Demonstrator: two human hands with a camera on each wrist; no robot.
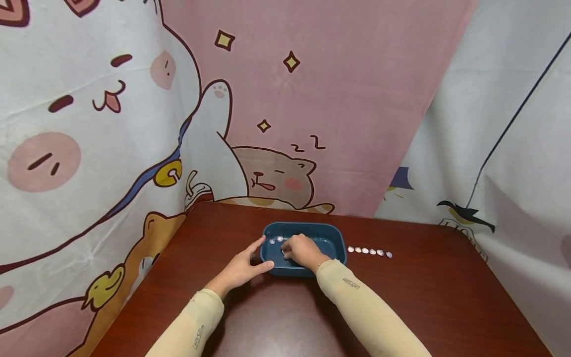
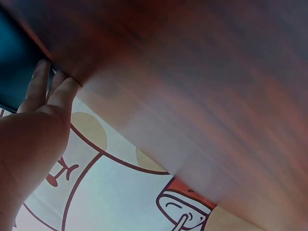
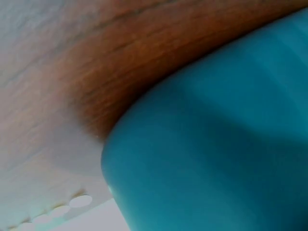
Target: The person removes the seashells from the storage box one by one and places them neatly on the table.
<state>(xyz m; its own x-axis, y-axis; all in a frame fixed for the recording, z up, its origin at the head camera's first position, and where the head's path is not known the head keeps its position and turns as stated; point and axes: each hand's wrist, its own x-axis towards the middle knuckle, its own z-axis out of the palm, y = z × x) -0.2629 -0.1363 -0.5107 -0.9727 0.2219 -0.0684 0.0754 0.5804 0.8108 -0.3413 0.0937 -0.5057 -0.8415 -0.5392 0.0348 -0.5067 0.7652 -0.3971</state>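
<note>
Two pale pieces lie between spread left fingers and curled right fingers, whose grasp is unclear.

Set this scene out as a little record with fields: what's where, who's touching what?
Container: blue tub on a brown table
Left hand: spread, touching the tub's left end
Right hand: reaching inside the tub; grip on anything unclear
Tub shells: two visible, near the left end
Table shells: six, in a row right of the tub
Backdrop: cartoon cloth
</note>
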